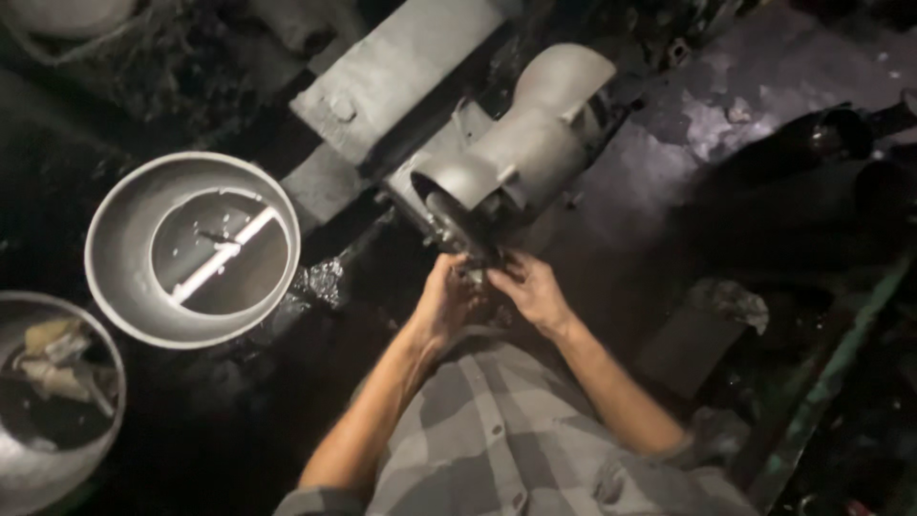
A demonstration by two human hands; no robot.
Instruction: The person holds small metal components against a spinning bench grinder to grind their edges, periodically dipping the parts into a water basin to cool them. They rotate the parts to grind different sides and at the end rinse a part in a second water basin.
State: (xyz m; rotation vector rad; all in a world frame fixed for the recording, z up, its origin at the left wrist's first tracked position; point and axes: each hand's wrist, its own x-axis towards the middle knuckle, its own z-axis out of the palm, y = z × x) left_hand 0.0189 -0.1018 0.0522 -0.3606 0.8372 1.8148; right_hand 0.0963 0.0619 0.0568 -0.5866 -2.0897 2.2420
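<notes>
A grey metal machine (535,134) with a curved hood and a round disc at its front stands on a dark, dirty floor. My left hand (446,301) and my right hand (531,290) meet just below the disc, fingers curled around a small dark part (480,270) held up to the machine. The part is mostly hidden by my fingers. My checked shirt fills the bottom of the view.
A wide metal bowl (119,253) with liquid and a white stick in it sits to the left. Another bowl (95,449) with scraps lies at the lower left edge. A grey metal beam (392,67) runs behind the machine. A green edge (831,382) runs along the right.
</notes>
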